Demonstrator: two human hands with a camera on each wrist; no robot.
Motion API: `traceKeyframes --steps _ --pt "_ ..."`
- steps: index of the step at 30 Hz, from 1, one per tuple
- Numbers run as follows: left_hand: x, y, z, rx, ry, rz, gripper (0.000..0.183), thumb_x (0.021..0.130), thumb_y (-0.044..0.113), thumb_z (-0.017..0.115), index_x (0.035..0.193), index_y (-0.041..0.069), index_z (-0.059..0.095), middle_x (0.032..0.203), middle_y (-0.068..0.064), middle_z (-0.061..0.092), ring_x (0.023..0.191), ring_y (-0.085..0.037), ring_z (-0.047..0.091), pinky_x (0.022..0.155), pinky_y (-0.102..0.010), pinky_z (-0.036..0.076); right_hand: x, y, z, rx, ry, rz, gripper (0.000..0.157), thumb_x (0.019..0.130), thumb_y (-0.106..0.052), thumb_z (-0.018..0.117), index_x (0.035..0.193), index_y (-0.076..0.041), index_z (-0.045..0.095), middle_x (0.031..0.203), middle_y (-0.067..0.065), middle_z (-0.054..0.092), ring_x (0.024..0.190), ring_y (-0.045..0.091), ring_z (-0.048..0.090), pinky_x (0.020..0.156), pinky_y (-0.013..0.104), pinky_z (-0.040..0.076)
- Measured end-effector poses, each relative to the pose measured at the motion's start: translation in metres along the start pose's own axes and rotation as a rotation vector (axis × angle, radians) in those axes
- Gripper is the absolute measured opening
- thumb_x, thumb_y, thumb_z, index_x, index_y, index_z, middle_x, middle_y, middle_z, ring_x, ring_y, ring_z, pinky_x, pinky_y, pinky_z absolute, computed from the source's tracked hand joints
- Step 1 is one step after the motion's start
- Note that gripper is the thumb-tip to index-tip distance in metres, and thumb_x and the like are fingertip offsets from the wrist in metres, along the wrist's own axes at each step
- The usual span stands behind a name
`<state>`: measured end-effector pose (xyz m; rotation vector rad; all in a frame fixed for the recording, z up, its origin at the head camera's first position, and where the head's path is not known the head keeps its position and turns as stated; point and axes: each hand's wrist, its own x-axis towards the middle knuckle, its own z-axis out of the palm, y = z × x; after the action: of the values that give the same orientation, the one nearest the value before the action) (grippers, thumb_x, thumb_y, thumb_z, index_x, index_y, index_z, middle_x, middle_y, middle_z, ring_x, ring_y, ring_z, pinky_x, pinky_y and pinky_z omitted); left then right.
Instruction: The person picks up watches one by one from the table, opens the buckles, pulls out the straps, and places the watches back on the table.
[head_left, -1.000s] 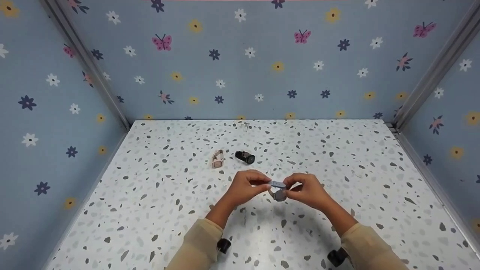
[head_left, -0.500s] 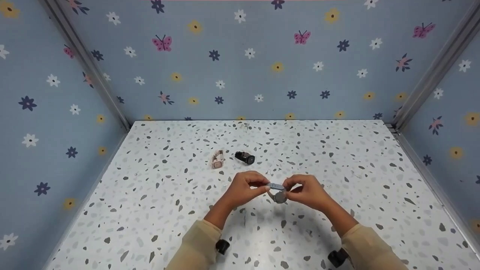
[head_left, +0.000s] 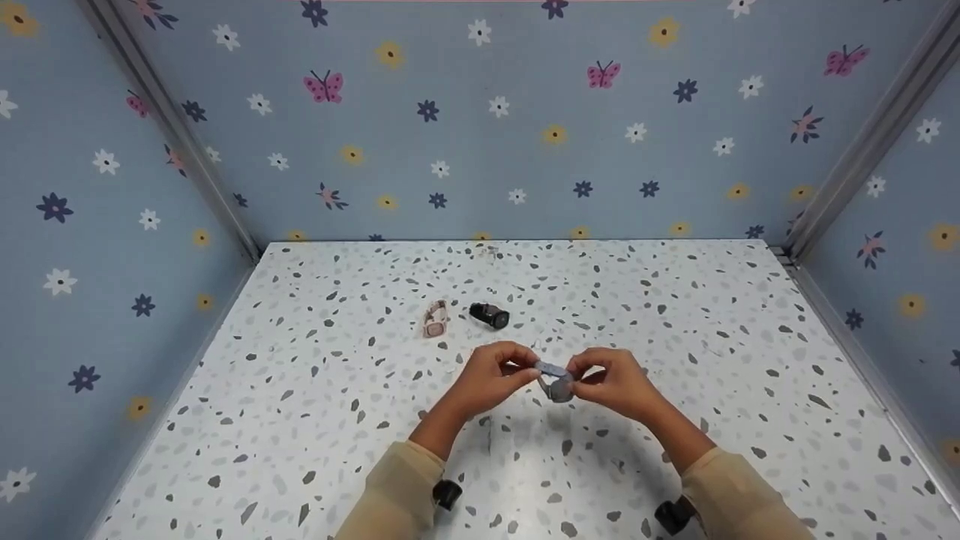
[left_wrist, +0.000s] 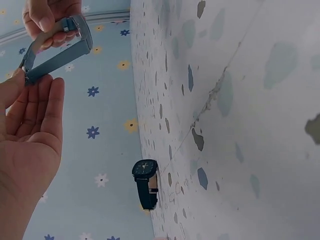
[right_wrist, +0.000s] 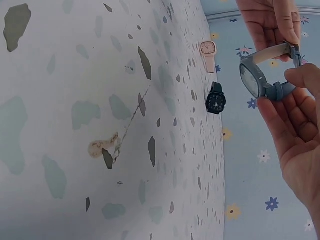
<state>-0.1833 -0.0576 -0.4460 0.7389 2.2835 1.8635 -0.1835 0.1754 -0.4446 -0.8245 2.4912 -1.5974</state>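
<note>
A blue-grey wristwatch is held above the table between both hands, its round case hanging below the strap in the head view. My left hand pinches the strap from the left, close to the metal buckle in the right wrist view. From the right, my right hand grips the strap beside the case with thumb and fingertips. The strap bends round into a loop with a pale beige inner side. The dial faces away from the right palm in the right wrist view. Fingers partly hide the strap ends.
A black watch lies on the speckled table, just beyond the hands. To its left lies a pink watch. Blue flowered panels enclose the table at the back and both sides.
The watch tilts slightly between the fingers, its strap and case shifting a little. Both hands stay in nearly the same place, and the other two watches have not moved.
</note>
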Motion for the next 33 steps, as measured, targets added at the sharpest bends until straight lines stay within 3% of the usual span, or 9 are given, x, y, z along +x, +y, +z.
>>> traceKeyframes --steps 7,14,19,27,33 --pt "0.002 0.003 0.002 0.049 -0.026 0.04 0.02 0.086 0.002 0.073 0.105 -0.006 0.07 0.099 -0.018 0.067 0.09 -0.026 0.065 0.083 -0.035 0.056 0.0 0.002 0.002 -0.022 -0.011 -0.025 0.011 0.08 0.01 0.07 0.089 0.004 0.071 0.088 0.013 0.067 0.083 0.023 0.066 0.071 0.039 0.059" --pt "0.011 -0.036 0.005 0.021 0.007 0.062 0.01 0.087 0.014 0.075 0.095 0.007 0.075 0.092 0.0 0.067 0.085 -0.013 0.065 0.078 -0.03 0.057 0.0 0.001 0.003 -0.037 -0.014 -0.031 0.009 0.08 0.01 0.07 0.088 0.006 0.07 0.087 0.015 0.067 0.082 0.023 0.066 0.071 0.039 0.059" --pt "0.011 -0.036 0.006 -0.015 0.005 0.041 0.01 0.089 0.012 0.073 0.097 0.005 0.074 0.095 -0.006 0.067 0.089 -0.017 0.066 0.08 -0.031 0.057 -0.002 0.003 0.001 -0.016 -0.022 -0.026 0.008 0.081 0.01 0.069 0.088 0.006 0.07 0.085 0.017 0.066 0.081 0.021 0.065 0.071 0.042 0.059" --pt "0.013 -0.036 0.006 -0.021 0.017 -0.075 0.014 0.091 0.005 0.069 0.103 -0.002 0.07 0.101 -0.01 0.068 0.09 -0.017 0.065 0.079 -0.027 0.056 -0.003 0.005 0.0 -0.004 -0.004 -0.016 0.011 0.081 0.012 0.07 0.09 0.006 0.07 0.088 0.016 0.067 0.082 0.023 0.067 0.071 0.035 0.06" --pt "0.012 -0.036 0.007 -0.047 0.015 -0.083 0.015 0.091 0.005 0.069 0.103 -0.003 0.068 0.099 -0.008 0.068 0.094 -0.019 0.065 0.08 -0.028 0.056 -0.002 0.004 0.002 -0.022 0.005 -0.032 0.011 0.079 0.011 0.07 0.089 0.007 0.07 0.086 0.016 0.067 0.081 0.023 0.067 0.07 0.035 0.06"
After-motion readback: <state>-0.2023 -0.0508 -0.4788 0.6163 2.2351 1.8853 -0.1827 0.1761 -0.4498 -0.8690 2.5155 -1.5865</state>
